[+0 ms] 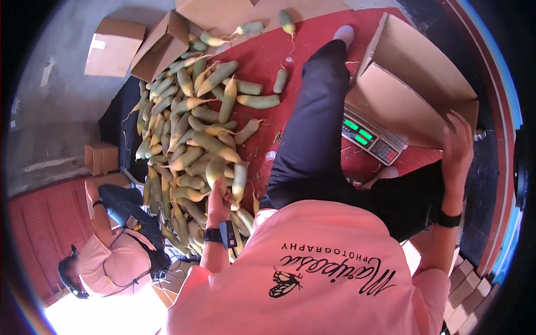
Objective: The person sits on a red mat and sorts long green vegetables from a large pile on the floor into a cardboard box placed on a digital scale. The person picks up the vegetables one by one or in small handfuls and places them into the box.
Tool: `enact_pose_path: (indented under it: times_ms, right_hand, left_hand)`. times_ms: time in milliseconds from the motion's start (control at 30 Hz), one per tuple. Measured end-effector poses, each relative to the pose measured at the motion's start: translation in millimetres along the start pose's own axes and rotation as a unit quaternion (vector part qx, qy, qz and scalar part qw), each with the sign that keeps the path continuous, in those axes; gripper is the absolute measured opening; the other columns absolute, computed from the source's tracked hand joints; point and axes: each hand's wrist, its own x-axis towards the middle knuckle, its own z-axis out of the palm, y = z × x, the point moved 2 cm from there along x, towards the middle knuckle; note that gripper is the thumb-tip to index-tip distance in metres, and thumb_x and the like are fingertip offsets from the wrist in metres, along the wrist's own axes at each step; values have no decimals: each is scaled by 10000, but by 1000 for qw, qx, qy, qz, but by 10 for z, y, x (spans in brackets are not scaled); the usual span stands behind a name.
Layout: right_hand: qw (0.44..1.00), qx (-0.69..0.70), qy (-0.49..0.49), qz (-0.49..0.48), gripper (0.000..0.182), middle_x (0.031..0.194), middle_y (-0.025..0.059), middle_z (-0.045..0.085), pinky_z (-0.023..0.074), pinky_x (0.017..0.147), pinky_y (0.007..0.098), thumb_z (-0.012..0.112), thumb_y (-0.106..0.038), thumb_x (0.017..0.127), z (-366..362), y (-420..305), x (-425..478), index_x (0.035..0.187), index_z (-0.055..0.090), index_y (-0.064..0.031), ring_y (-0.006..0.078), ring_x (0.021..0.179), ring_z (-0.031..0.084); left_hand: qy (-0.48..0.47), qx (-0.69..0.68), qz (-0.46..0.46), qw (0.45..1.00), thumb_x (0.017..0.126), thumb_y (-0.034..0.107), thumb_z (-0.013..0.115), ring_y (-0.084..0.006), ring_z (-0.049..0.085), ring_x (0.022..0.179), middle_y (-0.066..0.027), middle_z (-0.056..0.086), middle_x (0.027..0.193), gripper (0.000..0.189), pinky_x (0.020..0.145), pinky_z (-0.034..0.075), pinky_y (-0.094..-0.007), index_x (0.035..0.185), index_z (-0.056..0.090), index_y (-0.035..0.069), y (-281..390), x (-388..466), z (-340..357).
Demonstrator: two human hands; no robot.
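A large heap of green radishes (180,125) with pale yellowish root ends lies to my left on the red floor covering. At the heap's near right side my left hand (221,197) grips the lower end of a green radish (216,169). My right hand (458,140), fingers spread, is at the near right corner of an open cardboard box (398,96); whether it touches the box wall I cannot tell. The box rests on a digital scale (370,140) with lit green displays and a keypad. Shade and flaps hide the inside of the box.
Loose green radishes (281,81) lie between the heap and my leg. Two open cardboard boxes (161,46) stand beyond the heap, and a small carton (101,159) is by the wall. Another person (121,259) sits at the lower left. Stacked cartons (469,289) stand at the lower right.
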Motion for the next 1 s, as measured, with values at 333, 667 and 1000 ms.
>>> enact_pose_path:
  times_ms: [333, 667, 1000]
  right_hand:
    - [984, 86, 11, -158, 494, 1137, 110, 517, 407, 882, 413, 643, -83, 623, -121, -850, 292, 1108, 545, -96, 298, 1024, 502]
    - [989, 61, -54, -126, 488, 965, 135, 552, 444, 789, 403, 702, -183, 585, -248, -401, 173, 1029, 537, -68, 320, 868, 547]
    - [952, -128, -179, 211, 518, 885, 256, 586, 462, 731, 428, 669, -401, 676, -168, 1160, 561, 950, 561, 26, 376, 850, 578]
  left_hand:
    - [-457, 233, 176, 840, 653, 299, 681, -101, 467, 412, -80, 555, 624, 446, 408, 398, -219, 892, 550, -55, 996, -1357, 2083]
    - [-605, 340, 85, 715, 696, 474, 662, -160, 551, 723, -93, 581, 803, 768, 666, 422, -265, 1192, 424, -61, 599, -1646, 2942]
    - [-359, 232, 233, 874, 877, 200, 509, -118, 524, 700, -42, 568, 749, 250, 690, 423, -245, 1010, 532, -11, 742, -961, 2651]
